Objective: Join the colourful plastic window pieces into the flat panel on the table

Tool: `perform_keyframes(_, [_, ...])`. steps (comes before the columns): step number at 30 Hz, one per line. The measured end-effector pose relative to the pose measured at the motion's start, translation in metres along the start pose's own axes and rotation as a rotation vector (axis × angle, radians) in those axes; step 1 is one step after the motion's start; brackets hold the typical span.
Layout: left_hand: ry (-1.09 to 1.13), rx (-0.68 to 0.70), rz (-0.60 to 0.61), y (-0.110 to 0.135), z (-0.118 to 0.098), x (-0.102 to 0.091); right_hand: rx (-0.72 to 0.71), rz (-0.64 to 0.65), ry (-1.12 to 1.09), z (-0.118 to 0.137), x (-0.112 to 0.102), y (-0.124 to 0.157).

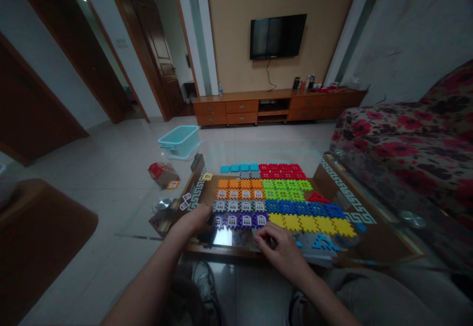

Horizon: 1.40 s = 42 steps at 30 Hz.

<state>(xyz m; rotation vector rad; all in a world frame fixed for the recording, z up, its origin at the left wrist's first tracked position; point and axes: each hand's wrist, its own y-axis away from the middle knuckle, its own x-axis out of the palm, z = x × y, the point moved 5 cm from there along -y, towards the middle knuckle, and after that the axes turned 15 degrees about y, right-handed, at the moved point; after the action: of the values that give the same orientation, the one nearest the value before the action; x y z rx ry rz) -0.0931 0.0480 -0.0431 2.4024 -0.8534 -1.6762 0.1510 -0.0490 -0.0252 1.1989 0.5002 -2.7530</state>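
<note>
My left hand [201, 216] rests at the left end of a row of purple tiles with white window frames [239, 220]; its fingers look apart and partly hidden, touching or close to the row's edge. My right hand [281, 248] hovers at the near side, just below where purple meets yellow tiles [309, 223]. Its fingers are curled in, and nothing shows in them. Beyond lie grey window tiles [239, 206], dark blue tiles [303, 208], orange tiles [240, 184], lime green tiles [286, 189], red tiles [283, 171] and light blue tiles [244, 167], all interlocking with toothed edges.
The glass table [236, 248] has a patterned border. Loose white window frames [185, 201] and yellow window pieces [207, 176] lie left, blue triangular pieces [325, 242] near right. A turquoise bin [181, 141] stands on the floor; a floral sofa [402, 134] is at right.
</note>
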Motion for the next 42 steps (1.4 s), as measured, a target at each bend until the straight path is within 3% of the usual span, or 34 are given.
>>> perform_keyframes(17, [0.078,0.005,-0.023,-0.001,0.0,-0.001,-0.013,0.018,0.01,0.001,0.001,0.0])
perform_keyframes(25, [0.009,0.012,-0.013,-0.005,0.003,0.003,-0.016,0.025,0.006,0.001,0.002,0.001])
perform_keyframes(42, [0.042,0.027,-0.016,0.003,-0.008,-0.005,-0.022,0.035,0.013,0.001,0.003,0.001])
